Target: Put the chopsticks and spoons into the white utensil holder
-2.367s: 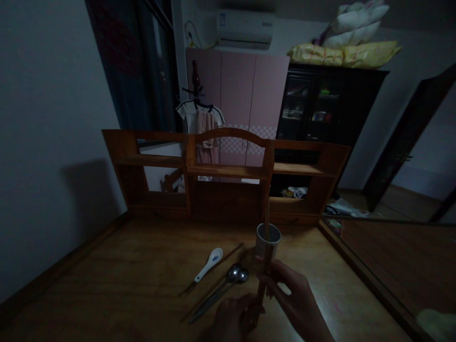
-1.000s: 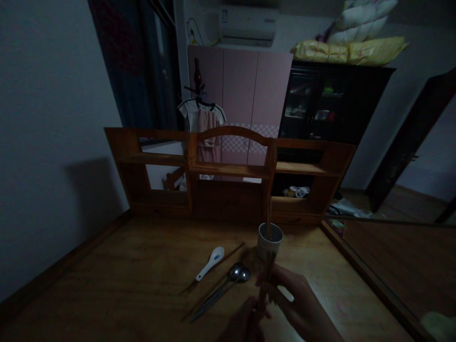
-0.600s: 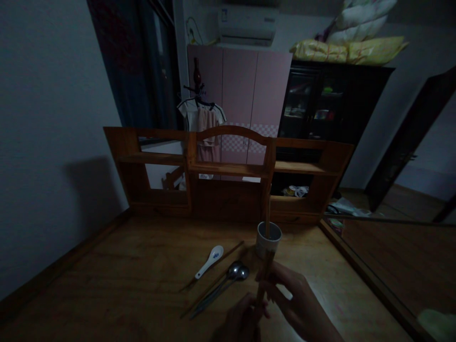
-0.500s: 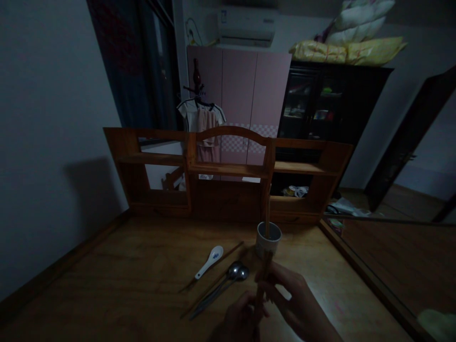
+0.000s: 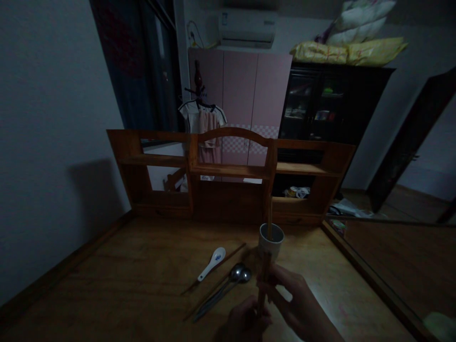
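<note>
Chopsticks (image 5: pixel 264 274) were held by the left hand (image 5: pixel 246 317) and right hand (image 5: pixel 298 298).
If either closed grip was loosened, some could be dropped.

From afar, I saw the left hand (image 5: pixel 245 317) and right hand (image 5: pixel 301 299) gripping chopsticks (image 5: pixel 265 273) before a cup (image 5: pixel 275 247), metal spoons (image 5: pixel 237 272) nearby.
</note>
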Demonstrator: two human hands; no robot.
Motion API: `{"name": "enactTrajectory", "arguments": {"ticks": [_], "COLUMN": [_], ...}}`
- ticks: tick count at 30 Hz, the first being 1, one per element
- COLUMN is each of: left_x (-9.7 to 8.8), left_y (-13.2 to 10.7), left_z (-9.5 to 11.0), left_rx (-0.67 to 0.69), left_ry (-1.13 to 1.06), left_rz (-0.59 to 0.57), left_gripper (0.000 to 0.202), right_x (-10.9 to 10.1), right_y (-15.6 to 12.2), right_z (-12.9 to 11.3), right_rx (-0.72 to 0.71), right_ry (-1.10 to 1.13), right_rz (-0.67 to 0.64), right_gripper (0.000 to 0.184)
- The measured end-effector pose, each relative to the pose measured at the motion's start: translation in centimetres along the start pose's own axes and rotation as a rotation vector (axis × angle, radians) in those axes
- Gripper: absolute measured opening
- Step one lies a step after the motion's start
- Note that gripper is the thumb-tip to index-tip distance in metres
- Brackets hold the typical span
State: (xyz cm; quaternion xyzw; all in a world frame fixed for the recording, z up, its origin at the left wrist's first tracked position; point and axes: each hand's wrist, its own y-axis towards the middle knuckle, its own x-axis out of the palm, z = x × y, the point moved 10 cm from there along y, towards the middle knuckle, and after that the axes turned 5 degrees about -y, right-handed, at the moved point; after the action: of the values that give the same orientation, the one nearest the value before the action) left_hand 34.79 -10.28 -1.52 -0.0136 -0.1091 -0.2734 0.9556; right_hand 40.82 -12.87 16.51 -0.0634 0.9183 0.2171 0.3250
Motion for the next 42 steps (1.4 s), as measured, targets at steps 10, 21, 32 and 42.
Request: {"name": "enactTrajectory", "arguments": {"ticks": [10, 21, 32, 42], "left_x": [-0.4, -0.2, -0.9, -0.6], "left_y": [-0.9, -1.8, -2.3, -1.6], "left_z": [2.1, 4.6, 3.6, 4.5], "left_rx": [-0.129, -0.153, -0.153, -0.173], "left_ry": [0.182, 0.238, 0.302, 0.204], "left_rz": [0.103, 0.122, 0.212, 0.177], "left_gripper": [0.046, 0.042, 0.048, 0.038], "right_x": [0.1, 0.7, 0.4, 0.1], "right_y": [0.3, 0.5, 0.7, 0.7], "right_z": [0.3, 0.3, 0.9, 1.3], "right_rx": [0.001, 0.006, 0.022, 0.046], "right_ry": [-0.03, -0.048, -0.005, -0.011], "right_rz": [0.026, -0.004, 0.012, 0.054], "right_gripper": [0.007, 0.007, 0.006, 0.007]}}
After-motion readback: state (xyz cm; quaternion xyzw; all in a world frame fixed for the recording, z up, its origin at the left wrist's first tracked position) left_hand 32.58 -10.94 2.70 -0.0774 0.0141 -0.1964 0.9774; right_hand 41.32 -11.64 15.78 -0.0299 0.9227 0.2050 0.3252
